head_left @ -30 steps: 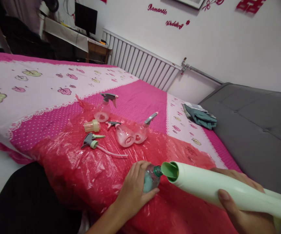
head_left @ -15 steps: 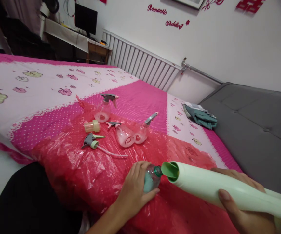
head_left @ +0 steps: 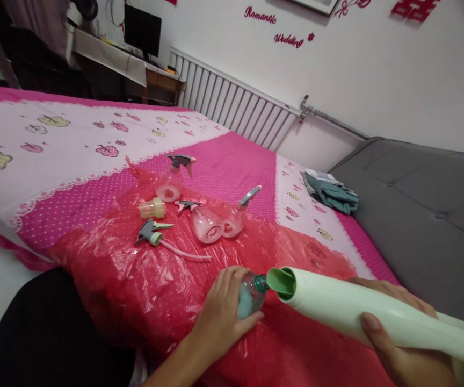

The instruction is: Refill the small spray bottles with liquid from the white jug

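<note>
My left hand (head_left: 220,314) is wrapped round a small clear bottle (head_left: 250,293) with teal liquid in it, held on the red plastic sheet (head_left: 135,279). My right hand (head_left: 397,344) grips a large pale green jug (head_left: 361,314), tilted flat so its spout (head_left: 281,280) touches the small bottle's open neck. Farther back on the sheet lie three pink spray bottles (head_left: 205,220), a loose spray head with a tube (head_left: 153,234) and a small pink bottle without a head (head_left: 151,208).
The sheet covers part of a pink and white bedspread (head_left: 55,140). A folded teal cloth (head_left: 331,193) lies near the grey padded headboard (head_left: 425,209). A radiator (head_left: 232,107) runs along the wall; a desk with a monitor (head_left: 141,32) stands behind.
</note>
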Available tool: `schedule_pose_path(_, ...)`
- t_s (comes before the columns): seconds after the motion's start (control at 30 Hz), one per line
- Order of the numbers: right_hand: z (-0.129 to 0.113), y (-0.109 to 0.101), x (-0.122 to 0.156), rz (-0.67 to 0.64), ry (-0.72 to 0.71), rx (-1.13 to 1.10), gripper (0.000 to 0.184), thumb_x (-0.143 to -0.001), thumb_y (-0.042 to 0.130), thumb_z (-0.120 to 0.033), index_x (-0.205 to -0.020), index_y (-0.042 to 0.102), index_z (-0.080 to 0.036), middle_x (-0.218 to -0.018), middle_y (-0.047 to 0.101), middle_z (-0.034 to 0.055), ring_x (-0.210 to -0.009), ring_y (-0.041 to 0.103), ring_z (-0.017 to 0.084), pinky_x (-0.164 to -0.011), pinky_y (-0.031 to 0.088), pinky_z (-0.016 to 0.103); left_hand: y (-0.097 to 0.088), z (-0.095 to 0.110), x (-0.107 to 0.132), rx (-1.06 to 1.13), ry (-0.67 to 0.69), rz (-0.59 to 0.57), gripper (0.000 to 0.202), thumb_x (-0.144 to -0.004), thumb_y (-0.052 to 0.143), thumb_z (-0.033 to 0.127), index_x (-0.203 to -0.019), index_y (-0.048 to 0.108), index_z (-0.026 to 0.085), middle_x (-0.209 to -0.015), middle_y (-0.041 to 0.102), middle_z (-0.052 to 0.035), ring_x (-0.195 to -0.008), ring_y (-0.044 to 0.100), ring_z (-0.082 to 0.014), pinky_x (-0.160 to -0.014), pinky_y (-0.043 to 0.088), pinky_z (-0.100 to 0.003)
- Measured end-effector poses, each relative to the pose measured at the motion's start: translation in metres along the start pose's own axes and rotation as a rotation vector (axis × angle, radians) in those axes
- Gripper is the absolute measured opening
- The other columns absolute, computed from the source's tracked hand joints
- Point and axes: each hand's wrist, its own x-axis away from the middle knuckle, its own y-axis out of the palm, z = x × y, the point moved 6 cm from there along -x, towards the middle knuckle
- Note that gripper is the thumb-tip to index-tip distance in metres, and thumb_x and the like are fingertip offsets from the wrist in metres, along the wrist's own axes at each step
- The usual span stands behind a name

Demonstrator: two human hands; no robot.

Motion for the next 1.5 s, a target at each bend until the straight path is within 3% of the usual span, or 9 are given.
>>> schedule_pose_path(0.6,0.002,0.0,0.005,-0.008,0.036,-0.028,0.039,-0.111,0.042,-0.056,-0.124,0.061,-0.024,-0.121,0.062,-0.0006,-0.11,0.056,0.023,-0.099,0.031,0.035,-0.001,0.001,-0.002,0.004,-0.008,0.003,0.069,-0.08,0.086,0.016,-0.138,0.05,0.023,-0.136,0.063,-0.0122,-0.125,0.062,-0.0342,-0.109,0.051,-0.055)
schedule_pose_path(1.5,-0.007,-0.004,-0.004,0.014,-0.02,0.042,0.042,-0.113,0.037,-0.056,-0.123,0.059,-0.022,-0.118,0.061,0.0016,-0.108,0.055,0.022,-0.101,0.028,0.035,0.0,-0.001,0.0,-0.014,0.005,0.001,0.072,-0.08,0.086,0.015,-0.14,0.047,0.025,-0.138,0.061,-0.0121,-0.127,0.06,-0.0349,-0.11,0.05,-0.056)
